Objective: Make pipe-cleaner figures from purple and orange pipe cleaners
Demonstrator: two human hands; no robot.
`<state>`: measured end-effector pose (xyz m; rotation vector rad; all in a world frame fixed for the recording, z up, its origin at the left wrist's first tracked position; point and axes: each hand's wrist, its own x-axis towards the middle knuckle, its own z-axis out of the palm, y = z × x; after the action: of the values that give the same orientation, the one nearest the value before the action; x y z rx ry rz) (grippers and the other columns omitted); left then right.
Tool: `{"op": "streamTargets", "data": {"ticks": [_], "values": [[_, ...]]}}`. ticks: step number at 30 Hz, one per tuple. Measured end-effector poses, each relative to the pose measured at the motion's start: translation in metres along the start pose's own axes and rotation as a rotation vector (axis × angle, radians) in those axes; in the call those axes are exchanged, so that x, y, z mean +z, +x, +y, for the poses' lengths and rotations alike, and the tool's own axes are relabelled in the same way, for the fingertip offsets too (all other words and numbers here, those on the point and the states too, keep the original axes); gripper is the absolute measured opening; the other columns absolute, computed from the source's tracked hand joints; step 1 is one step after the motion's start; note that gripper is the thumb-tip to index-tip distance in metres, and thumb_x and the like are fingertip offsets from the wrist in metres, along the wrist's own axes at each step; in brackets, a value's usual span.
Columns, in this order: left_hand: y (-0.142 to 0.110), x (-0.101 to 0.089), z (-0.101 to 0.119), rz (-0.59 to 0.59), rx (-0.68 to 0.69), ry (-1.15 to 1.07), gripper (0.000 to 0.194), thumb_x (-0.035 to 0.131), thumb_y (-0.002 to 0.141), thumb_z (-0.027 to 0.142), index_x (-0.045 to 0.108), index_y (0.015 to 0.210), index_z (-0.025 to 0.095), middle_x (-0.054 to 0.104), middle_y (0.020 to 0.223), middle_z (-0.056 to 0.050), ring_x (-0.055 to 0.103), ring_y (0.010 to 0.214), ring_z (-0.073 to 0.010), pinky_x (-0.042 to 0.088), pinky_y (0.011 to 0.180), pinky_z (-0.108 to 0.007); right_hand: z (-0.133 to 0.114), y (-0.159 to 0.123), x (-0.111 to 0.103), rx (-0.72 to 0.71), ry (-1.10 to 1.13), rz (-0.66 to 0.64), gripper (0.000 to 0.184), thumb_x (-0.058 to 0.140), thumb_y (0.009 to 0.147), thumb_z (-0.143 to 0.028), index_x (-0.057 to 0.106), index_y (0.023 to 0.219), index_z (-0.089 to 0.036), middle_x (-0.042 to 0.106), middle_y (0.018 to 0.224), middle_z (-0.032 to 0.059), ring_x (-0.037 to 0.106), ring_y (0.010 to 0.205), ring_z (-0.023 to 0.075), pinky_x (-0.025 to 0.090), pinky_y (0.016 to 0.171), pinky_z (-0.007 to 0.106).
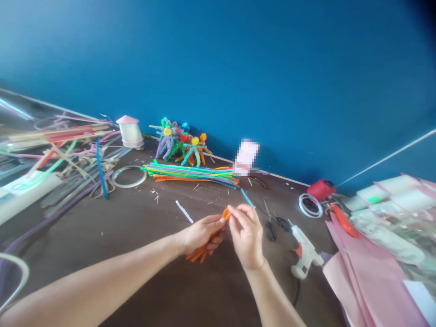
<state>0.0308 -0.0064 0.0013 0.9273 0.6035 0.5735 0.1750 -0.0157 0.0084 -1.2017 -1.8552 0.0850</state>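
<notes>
Orange pipe cleaners [200, 250], fuzzy wire bent into thin loops; left hand [200, 235] and right hand [247, 234] close together, both pinching them; white plastic glue gun [304, 251] right of the hands on brown table [136, 227].

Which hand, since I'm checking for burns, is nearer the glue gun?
The right hand is nearer, left of the white glue gun, not touching it. The left hand is farther, beyond the right hand.
</notes>
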Motion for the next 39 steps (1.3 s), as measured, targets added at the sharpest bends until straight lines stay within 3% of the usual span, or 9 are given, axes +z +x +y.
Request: {"op": "streamTargets", "data": {"ticks": [17, 23, 30, 39], "values": [[-0.0008, 0.0045, -0.0025, -0.009, 0.069, 0.000, 0.030, 0.037, 0.082, 0.045, 0.034, 0.069, 0.018, 0.033, 0.049, 0.009, 0.030, 0.036, -0.0033, 0.032, 0.038, -0.017, -0.0044, -0.0010, 0.0013, 0.106, 0.149, 0.087, 0.024, 0.049, 0.080, -0.010, 0.066, 0.092, -0.022, 0.055, 0.084, 0.0050, 0.055, 0.078, 0.0150, 0.047, 0.069, 0.029], [-0.0011, 0.0069, -0.0028, 0.030, 0.102, 0.071, 0.031, 0.038, 0.081, 0.048, 0.036, 0.073, 0.018, 0.032, 0.047, 0.009, 0.029, 0.036, -0.0036, 0.029, 0.036, -0.016, -0.0028, -0.0025, 0.0030, 0.104, 0.134, 0.037, 0.032, 0.047, 0.077, -0.007, 0.062, 0.101, -0.023, 0.051, 0.090, 0.0058, 0.053, 0.082, 0.0157, 0.048, 0.069, 0.029], [-0.0001, 0.0055, -0.0056, 0.016, 0.088, 0.133, 0.030, 0.037, 0.081, 0.047, 0.034, 0.072, 0.019, 0.033, 0.046, 0.010, 0.031, 0.035, -0.0041, 0.032, 0.036, -0.017, -0.0021, -0.0008, 0.0012, 0.064, 0.044, 0.006, 0.029, 0.049, 0.076, -0.006, 0.064, 0.094, -0.023, 0.050, 0.087, 0.0053, 0.052, 0.083, 0.0165, 0.047, 0.073, 0.032], [-0.0016, 0.0077, -0.0059, 0.014, 0.109, 0.109, 0.031, 0.039, 0.080, 0.048, 0.036, 0.073, 0.018, 0.033, 0.046, 0.009, 0.031, 0.036, -0.0041, 0.031, 0.037, -0.017, -0.0057, -0.0009, 0.0027, 0.109, 0.125, 0.065, 0.022, 0.049, 0.077, -0.009, 0.065, 0.085, -0.023, 0.051, 0.082, 0.0041, 0.053, 0.078, 0.0157, 0.048, 0.065, 0.030]]}}
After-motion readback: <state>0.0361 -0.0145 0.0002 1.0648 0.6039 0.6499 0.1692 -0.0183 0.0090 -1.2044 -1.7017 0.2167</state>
